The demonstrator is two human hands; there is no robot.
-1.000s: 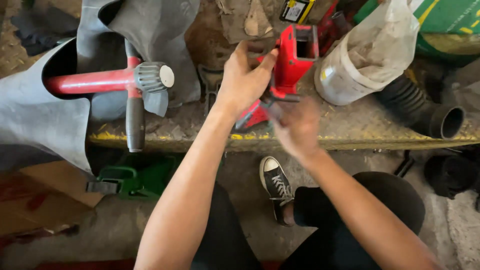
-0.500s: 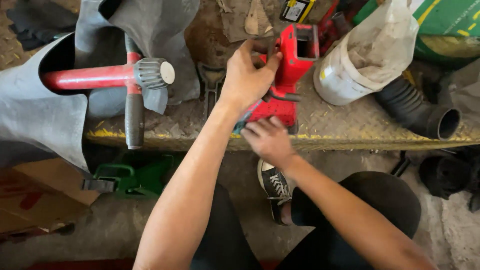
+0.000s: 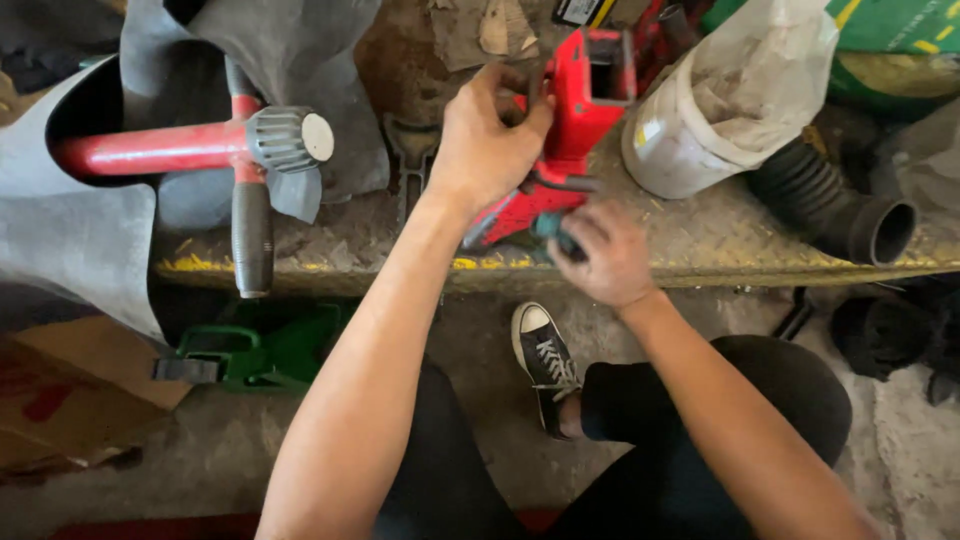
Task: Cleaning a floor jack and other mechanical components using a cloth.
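Note:
A red metal press-like tool (image 3: 580, 120) stands on the worn workbench (image 3: 700, 262) at top centre. My left hand (image 3: 485, 140) is closed on a dark part at the tool's upper left side. My right hand (image 3: 605, 255) is at the tool's base near the bench edge, fingers curled around a dark teal-tipped handle (image 3: 550, 228). A thin dark lever (image 3: 565, 183) juts from the tool between my hands.
A red T-handled clamp with a ribbed grey knob (image 3: 290, 140) holds grey rubber tubing (image 3: 70, 230) at left. A plastic-covered white bucket (image 3: 720, 110) and black corrugated hose (image 3: 850, 205) sit right. A green tool (image 3: 255, 350) and cardboard (image 3: 70, 400) lie on the floor beside my black sneaker (image 3: 545, 360).
My right hand has dropped from in front of the tool to its base and closed on the teal-tipped handle. My left hand stays on the tool's upper part.

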